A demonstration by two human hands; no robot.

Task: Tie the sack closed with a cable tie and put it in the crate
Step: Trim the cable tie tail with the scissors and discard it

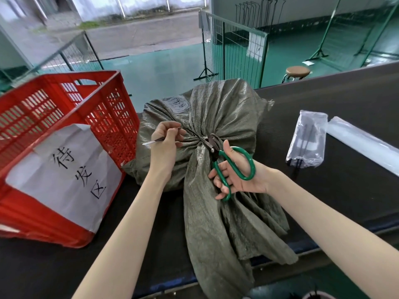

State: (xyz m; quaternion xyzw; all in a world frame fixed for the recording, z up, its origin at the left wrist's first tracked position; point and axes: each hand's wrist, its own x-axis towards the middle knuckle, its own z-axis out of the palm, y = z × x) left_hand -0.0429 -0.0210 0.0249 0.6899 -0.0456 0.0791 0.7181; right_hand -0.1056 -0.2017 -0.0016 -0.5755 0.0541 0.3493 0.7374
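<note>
One grey-green sack [222, 108] lies on the dark desk [345, 190] just beside the red crate [112, 126], neck gathered. Left hand [167, 140] pinches the cable tie [191, 132] tail. Right hand [239, 175] grips green scissors [213, 151], blades at the neck.

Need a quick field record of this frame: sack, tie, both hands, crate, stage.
sack: grey-green woven, lying on the dark table, neck gathered
cable tie: black, round the gathered neck, tail pulled left
left hand: pinches the tie's tail
right hand: holds green-handled scissors, blades at the tie
crate: red, left of sack, paper label; sack not inside
stage: tied; tail trim looks next
</note>
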